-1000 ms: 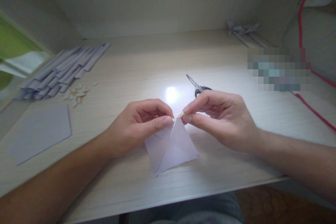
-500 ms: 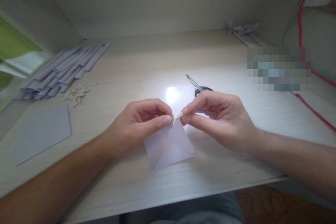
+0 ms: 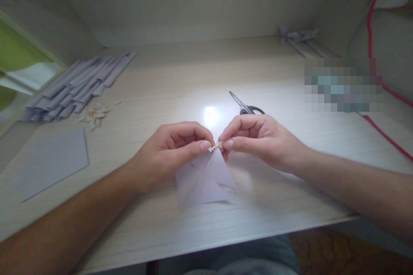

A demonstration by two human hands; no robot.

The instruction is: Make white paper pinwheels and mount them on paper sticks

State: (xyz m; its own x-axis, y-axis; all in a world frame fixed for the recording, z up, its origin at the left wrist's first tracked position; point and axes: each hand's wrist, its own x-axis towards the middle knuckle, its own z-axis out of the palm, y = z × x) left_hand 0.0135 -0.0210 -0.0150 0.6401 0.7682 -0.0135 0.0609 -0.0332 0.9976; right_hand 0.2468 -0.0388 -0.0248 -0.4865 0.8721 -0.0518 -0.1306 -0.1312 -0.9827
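- Big pale wooden desk (image 3: 180,73) filling most of the view, bright lamp glare near the middle.
- Pile of rolled grey paper sticks (image 3: 75,88) far left, fanned out side by side, well apart from both hands.
- Flat grey sheet (image 3: 53,163) lying on the near left, below that pile.
- Red cable (image 3: 385,135) trailing along the right edge of the desk.
- Small folded white paper (image 3: 204,178) right in the centre near the front edge, top corner lifted and held, lower part blurred just above the desk.
- Left hand (image 3: 167,154) curled, thumb and forefinger pressed together on the paper's top corner.
- Right hand (image 3: 261,139) also curled, thumb and forefinger pinching a tiny pale sliver (image 3: 217,145) at that same corner; fingertips of both hands almost touching.
- Another few folded grey paper pieces (image 3: 298,38) at the back right by the wall.
- Scissors (image 3: 245,105) just behind the right hand, handles partly hidden by the knuckles, blades pointing back left.
- Scatter of small pale scraps (image 3: 93,116) beside the stick pile.
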